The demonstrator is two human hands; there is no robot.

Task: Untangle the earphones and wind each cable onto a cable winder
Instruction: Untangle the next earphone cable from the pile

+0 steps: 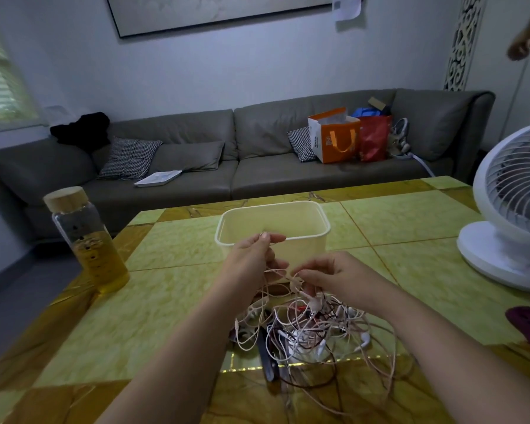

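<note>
Pinching cable strands [266, 291], seemingly, left fingers [268, 239] and right fingers [312, 275] hang above the tangle [306, 330].

Looked like a living room in a home. Had a long grey sofa [257, 175] with checked pillows [129, 159] and shopping bags [337, 142] on it, a big framed picture [211, 10] on the wall, and a green table [172, 240] with a white fan [514, 191] and a drink bottle [86, 240].
</note>
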